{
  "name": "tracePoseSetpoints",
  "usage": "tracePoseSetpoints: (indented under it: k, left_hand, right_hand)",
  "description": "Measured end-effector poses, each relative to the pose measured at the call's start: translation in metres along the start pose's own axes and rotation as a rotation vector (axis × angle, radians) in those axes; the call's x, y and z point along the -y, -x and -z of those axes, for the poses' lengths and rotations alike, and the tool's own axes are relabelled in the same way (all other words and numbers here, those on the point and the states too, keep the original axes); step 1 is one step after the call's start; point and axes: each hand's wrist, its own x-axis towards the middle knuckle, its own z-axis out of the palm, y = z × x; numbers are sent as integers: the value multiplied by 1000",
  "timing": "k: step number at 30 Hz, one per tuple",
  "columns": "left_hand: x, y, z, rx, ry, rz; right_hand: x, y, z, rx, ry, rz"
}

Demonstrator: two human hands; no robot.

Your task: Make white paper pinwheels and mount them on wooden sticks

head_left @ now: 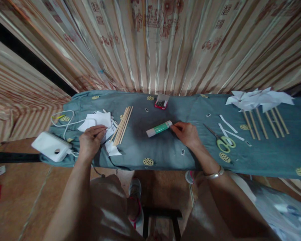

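My left hand point(92, 140) is over a small pile of white paper point(100, 118) on the left of the table, its fingers pinched at the edge of a sheet. My right hand point(188, 133) has its fingers closed at the right end of a glue stick point(160, 128) with a green label, which lies slanted at the table's middle. Between my left hand and the glue stick rests a bundle of thin wooden sticks point(124, 125), with a white paper scrap point(112, 149) by its lower end.
Scissors with green handles point(223, 144) and white paper strips point(228, 124) lie to the right. Several white paper pinwheels point(261, 98) on sticks are at the far right. A small red box point(161, 102) stands open at the back. A white power bank point(51, 146) with a cable sits at the left edge.
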Motion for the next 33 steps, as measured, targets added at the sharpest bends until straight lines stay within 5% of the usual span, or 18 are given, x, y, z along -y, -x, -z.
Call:
tracePoseSetpoints:
  k: [19, 33]
  left_hand:
    - [-18, 1, -4, -190, -7, 324]
    - [-28, -3, -7, -346, 158, 361]
  right_hand:
    - [-1, 0, 0, -9, 0, 13]
    - [6, -2, 5, 46, 36, 1]
